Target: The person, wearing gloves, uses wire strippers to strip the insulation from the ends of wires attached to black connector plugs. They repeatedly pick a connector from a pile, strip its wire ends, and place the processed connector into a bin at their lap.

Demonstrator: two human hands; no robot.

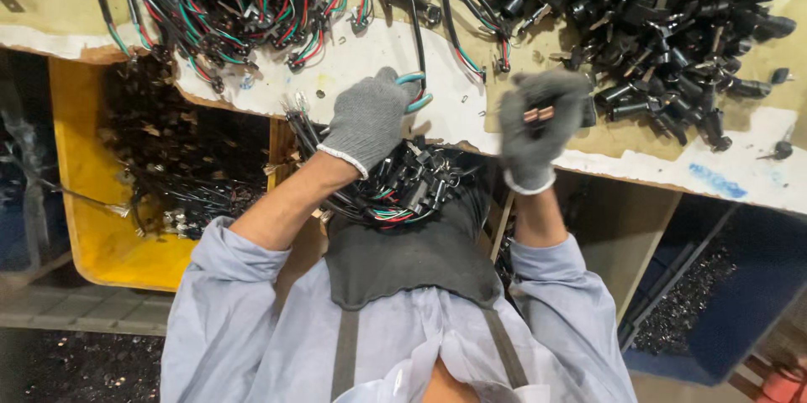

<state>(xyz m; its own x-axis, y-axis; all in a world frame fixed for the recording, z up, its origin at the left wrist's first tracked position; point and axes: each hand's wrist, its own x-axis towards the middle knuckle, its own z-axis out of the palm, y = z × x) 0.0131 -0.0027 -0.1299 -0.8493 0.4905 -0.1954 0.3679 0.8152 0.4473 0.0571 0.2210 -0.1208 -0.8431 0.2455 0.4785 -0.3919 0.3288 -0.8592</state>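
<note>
Fingers [382, 88] of the left hand [367, 121] are closing around the teal-handled cutters [414, 90], the grey glove wrapping the handles so the tool is sitting ready in the palm, right at the near edge of the table [588, 159]. Over on the right hand [538, 130], the gloved fingers [551, 96] are curling tight round a small black connector part [538, 114] with coppery ends showing, holding it up just clear of that same table edge, close in front of the body where it can be seen well; the hand is blurring a little, so the exact pinch is hard to read

Below the table edge, a bundle of black wire harness [403, 189] with red and green strands is lying in the person's lap, against the dark apron [412, 260], probably kept there so it is staying within easy reach of both hands. Further back on the table from the edge, a tangle of coloured wires [244, 8] is piling up on the left side, and a heap of black plug housings [664, 25] is spreading on the right, stock sorted by kind on either side. Under the table edge to the left, a yellow bin [92, 201] is holding dark scraps and wire ends
</note>
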